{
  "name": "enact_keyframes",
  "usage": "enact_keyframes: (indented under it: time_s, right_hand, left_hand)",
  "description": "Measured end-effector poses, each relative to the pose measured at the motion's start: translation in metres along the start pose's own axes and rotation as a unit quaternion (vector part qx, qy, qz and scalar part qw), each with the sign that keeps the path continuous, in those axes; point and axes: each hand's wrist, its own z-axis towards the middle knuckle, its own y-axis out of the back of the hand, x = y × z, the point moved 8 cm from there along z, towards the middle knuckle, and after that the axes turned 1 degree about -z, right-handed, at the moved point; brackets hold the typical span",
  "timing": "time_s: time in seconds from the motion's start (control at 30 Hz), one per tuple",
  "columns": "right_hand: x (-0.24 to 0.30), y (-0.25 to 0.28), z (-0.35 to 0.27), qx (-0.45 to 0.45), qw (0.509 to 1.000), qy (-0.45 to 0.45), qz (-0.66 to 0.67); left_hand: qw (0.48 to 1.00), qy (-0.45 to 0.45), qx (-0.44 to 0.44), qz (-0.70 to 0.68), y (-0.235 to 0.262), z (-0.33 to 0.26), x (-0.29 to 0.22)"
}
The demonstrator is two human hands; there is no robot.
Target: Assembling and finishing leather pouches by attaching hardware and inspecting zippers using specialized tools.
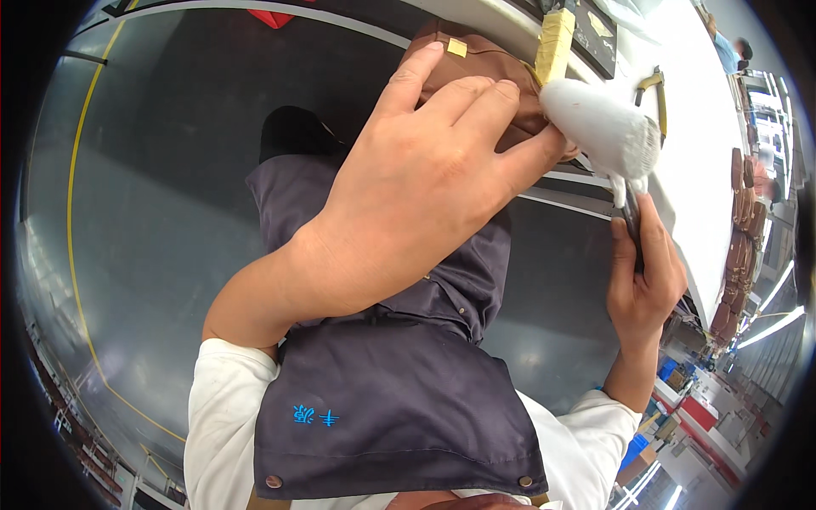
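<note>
A brown leather bag (476, 59) sits at the edge of the white table, with a small yellow tag (457, 48) on it. My left hand (433, 161) lies over it, fingers spread and bent onto the leather, with the thumb toward the right. My right hand (644, 280) is closed round the dark handle of a hammer (595, 123), whose thick head is wrapped in white. This head is beside my left thumb, over the bag's right side; whether it touches the leather I cannot tell. The bag's underside is hidden.
A bar wrapped in yellow tape (554, 47) stands just beyond the bag, near a dark board (592, 38). A yellow-handled tool (661, 106) lies on the white table (701, 187). Brown bags (739, 246) line the far right; another person (727, 51) is at the far upper right.
</note>
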Motion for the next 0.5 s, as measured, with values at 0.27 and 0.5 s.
enact_keyframes:
  time_s: [0.27, 0.5]
  right_hand:
    - [-0.073, 0.015, -0.023, -0.094, 0.95, -0.282, 0.097]
    - [-0.261, 0.042, -0.049, -0.119, 0.899, -0.404, -0.118]
  left_hand:
    - [1.0, 0.009, -0.02, -0.006, -0.001, -0.004, 0.003]
    - [1.0, 0.003, -0.011, -0.007, -0.002, -0.002, 0.002]
